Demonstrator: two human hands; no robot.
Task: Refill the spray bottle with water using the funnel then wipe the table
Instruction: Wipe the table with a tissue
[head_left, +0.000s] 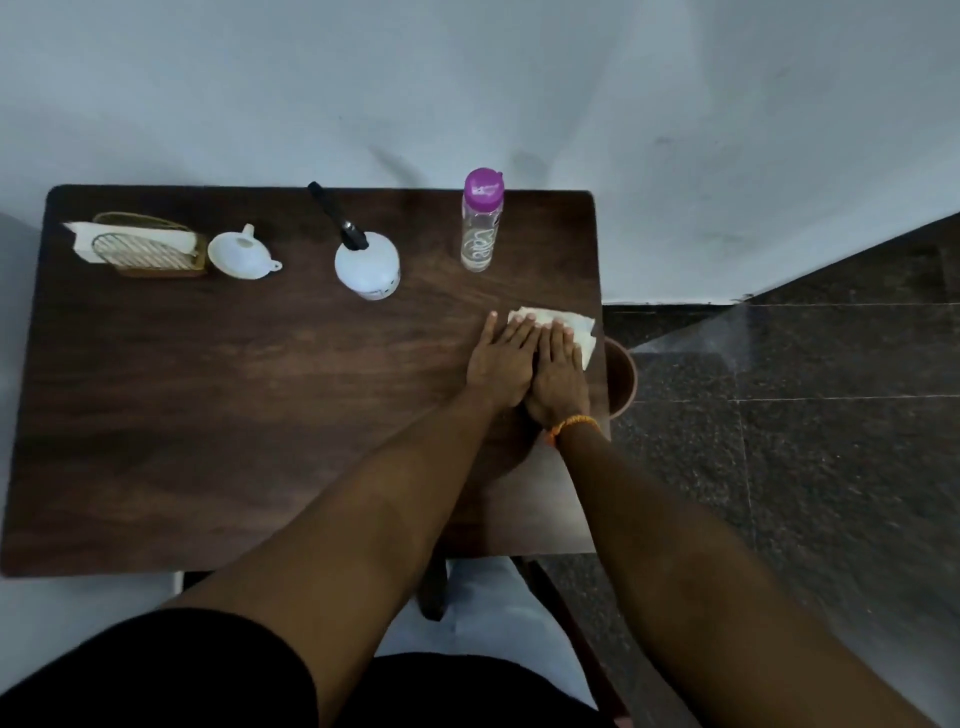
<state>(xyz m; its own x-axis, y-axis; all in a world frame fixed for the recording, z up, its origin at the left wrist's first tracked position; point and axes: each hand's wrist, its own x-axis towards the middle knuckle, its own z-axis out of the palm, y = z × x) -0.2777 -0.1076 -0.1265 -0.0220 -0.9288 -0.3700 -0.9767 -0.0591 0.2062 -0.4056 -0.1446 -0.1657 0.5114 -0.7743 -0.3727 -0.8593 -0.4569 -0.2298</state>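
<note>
A white paper napkin lies flat near the right edge of the dark wooden table. My left hand and my right hand lie side by side with straight fingers, pressing down on the napkin. The white spray bottle with its black nozzle stands at the back middle. Left of it sits the white funnel. A clear water bottle with a purple cap stands at the back right.
A wire napkin holder with white napkins stands at the back left corner. A brown bin sits on the dark tiled floor just past the table's right edge. A white wall runs behind the table.
</note>
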